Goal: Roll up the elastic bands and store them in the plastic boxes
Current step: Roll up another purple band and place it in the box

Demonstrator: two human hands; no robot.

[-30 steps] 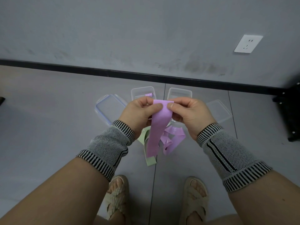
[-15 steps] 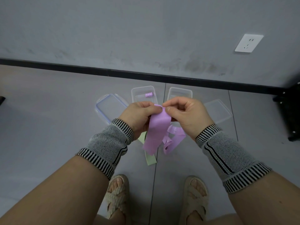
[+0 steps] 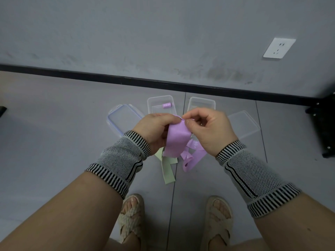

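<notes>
Both forearms reached forward from the bottom corners of the view and converged toward the middle, each wrapped at the wrist in a grey knitted wrist sleeve with black-and-white striped cuffs [image 3: 121,163]. The left hand [image 3: 154,130] was turned with its back toward the camera, fingers curled and pinching the top edge of a wide lilac elastic band [image 3: 176,140]. The right hand [image 3: 211,130] met it just beside, thumb and forefinger pinching the same top edge, the remaining fingers curled loosely. The two hands' fingertips were almost touching. Below, two feet in cream woven sandals [image 3: 131,217] stood apart.
</notes>
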